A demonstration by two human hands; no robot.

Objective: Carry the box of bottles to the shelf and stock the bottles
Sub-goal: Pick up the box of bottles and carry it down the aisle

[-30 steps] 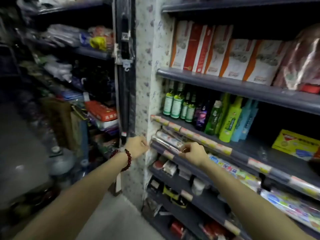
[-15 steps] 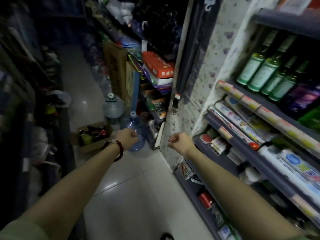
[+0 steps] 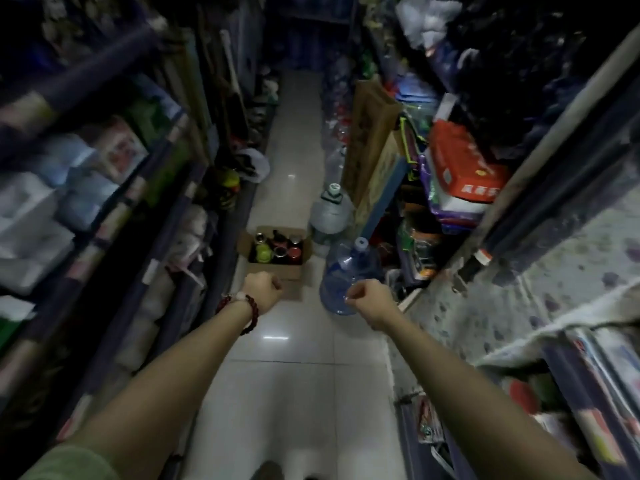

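- Approaching the box of bottles (image 3: pixel 275 252) on the floor; left hand (image 3: pixel 262 289) and right hand (image 3: pixel 367 296) are curled, holding nothing.
- Next move, probably: bend, grip both sides of the box.

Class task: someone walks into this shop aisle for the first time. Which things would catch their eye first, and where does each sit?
Most striking is the open cardboard box of bottles on the pale tiled floor mid-aisle. Right of it stand two big clear water jugs, one behind the other. In the foreground, the left hand, a dark bead bracelet at its wrist, and the right hand reach forward, fingers curled, holding nothing.
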